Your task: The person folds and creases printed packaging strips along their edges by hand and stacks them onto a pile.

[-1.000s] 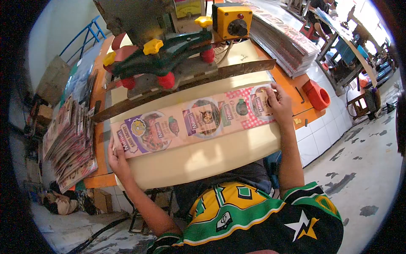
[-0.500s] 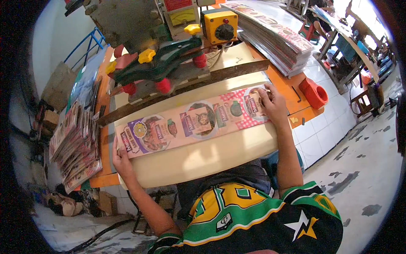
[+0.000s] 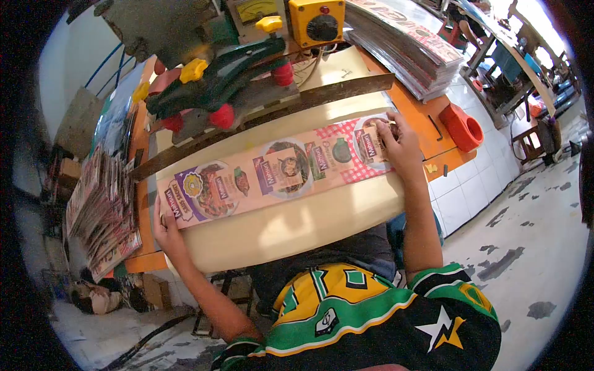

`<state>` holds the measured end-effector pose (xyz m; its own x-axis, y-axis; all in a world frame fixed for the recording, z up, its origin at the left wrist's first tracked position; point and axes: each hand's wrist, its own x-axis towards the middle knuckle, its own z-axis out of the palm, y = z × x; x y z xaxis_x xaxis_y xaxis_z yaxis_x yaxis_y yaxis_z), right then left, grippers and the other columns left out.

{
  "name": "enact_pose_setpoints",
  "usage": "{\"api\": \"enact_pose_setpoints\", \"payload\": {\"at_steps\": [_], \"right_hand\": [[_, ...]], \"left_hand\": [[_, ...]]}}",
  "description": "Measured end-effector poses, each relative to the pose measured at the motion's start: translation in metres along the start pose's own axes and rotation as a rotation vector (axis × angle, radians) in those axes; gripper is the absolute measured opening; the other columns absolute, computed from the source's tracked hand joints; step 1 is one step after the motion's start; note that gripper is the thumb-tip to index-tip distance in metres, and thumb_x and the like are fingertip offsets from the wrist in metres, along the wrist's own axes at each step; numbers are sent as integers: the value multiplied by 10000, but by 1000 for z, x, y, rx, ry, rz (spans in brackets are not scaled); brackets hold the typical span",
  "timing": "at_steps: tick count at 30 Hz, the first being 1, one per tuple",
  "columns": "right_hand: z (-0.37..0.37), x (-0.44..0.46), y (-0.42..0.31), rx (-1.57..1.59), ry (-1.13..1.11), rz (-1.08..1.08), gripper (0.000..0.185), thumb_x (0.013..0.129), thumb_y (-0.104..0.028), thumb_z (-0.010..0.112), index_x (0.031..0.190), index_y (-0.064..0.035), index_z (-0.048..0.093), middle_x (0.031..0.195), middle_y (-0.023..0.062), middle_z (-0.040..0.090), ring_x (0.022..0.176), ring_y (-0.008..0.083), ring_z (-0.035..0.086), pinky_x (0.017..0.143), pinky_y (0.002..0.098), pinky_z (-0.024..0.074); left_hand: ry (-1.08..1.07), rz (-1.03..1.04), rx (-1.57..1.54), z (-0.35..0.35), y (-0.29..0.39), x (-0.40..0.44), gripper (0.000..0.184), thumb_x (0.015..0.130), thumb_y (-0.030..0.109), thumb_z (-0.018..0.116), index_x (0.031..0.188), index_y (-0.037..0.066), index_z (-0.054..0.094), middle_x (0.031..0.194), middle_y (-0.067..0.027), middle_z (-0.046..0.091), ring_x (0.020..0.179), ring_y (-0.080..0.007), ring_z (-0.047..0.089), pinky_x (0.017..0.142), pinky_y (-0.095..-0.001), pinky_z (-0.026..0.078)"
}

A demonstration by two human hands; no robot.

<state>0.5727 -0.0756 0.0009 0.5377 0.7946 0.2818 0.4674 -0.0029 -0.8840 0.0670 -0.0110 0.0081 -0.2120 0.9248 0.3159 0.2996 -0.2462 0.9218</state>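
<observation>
A long printed plastic strip [image 3: 247, 176] with food pictures and a red checked patch lies flat across the cream-coloured work surface [image 3: 297, 216]. My left hand [image 3: 168, 234] grips its left end, thumb on top and fingers partly hidden at the edge. At the opposite end, my right hand [image 3: 401, 145] is closed on the strip's upper right corner, with the thumb over the print. Just beyond the strip runs a long dark metal bar [image 3: 266, 122] of the machine, roughly parallel to its far edge.
Above the bar sits a dark green machine clamp [image 3: 216, 80] with yellow knobs and red feet. A yellow control box [image 3: 317, 23] stands behind it. Stacks of printed sheets lie at left [image 3: 102, 213] and back right [image 3: 414, 52]. A red tape-dispenser-like object [image 3: 461, 127] and hex key [image 3: 435, 127] rest at right.
The whole view has shifted slightly, so the machine appears higher and farther left. Both hands keep their hold on the strip's ends, and the strip still lies before the bar.
</observation>
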Motion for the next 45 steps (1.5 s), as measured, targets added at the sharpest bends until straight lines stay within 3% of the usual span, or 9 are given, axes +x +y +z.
{"api": "enact_pose_setpoints", "payload": {"at_steps": [2,6,9,16,31,35,38,40,45], "right_hand": [[2,6,18,-29,17,-104,402,1006,-244,638,1250,68,575,790,43,669,678,53,574,578,234,460],[-2,2,1,20,-38,-33,398,1004,-247,643,1248,61,579,780,32,661,669,44,564,568,224,446],[-1,0,-4,54,3,34,356,988,-247,639,1198,39,614,791,129,700,671,147,653,597,314,498],[-4,-2,1,158,91,-40,317,1018,-249,607,1185,21,615,807,72,704,691,83,623,590,265,484],[-4,-28,-30,425,38,7,186,1035,-192,569,1110,-26,609,706,-69,502,551,0,427,472,191,307],[9,-58,-43,489,25,124,203,1044,-201,558,1117,-17,601,749,-50,565,558,-4,432,476,176,312],[33,-74,-58,579,48,139,213,1050,-209,549,1118,-12,593,817,-19,617,606,3,474,512,169,354],[40,-86,-67,671,-6,199,213,1059,-201,528,1099,3,574,923,40,650,772,54,580,667,201,478],[82,-105,-102,737,-53,153,196,1064,-188,510,1107,0,546,943,46,631,827,77,589,740,219,495]], "left_hand": [[-4,30,-2,-4,-6,2,472,1034,183,555,1451,-22,474,1282,-133,625,1087,-163,625,927,-311,513],[-6,-11,-89,-4,-11,3,469,1034,205,574,1430,-30,486,1237,-128,649,1057,-159,632,908,-299,516],[8,-36,-24,-10,-18,5,423,1040,216,568,1377,-34,513,1169,-109,668,1009,-146,633,882,-288,517],[59,-65,-40,-9,-15,0,335,1054,263,556,1222,-28,559,1052,-59,671,909,-120,630,797,-275,516],[320,-217,-555,-47,-14,-10,349,1037,262,565,1273,4,548,1162,-109,678,1015,-186,670,850,-330,563],[449,-302,-820,-73,-15,-45,431,1022,311,589,1331,16,537,1226,-99,660,1113,-223,638,939,-381,536],[168,-414,-1082,-71,-27,-79,585,970,358,648,1449,80,461,1281,-73,647,1185,-258,603,1024,-458,487],[39,-380,-1159,-48,-25,-106,658,941,247,700,1493,87,379,1328,-84,611,1236,-278,579,1049,-484,479],[22,-218,-982,32,57,-127,787,880,70,742,1523,71,287,1442,-124,486,1285,-303,525,1111,-504,436]]}}
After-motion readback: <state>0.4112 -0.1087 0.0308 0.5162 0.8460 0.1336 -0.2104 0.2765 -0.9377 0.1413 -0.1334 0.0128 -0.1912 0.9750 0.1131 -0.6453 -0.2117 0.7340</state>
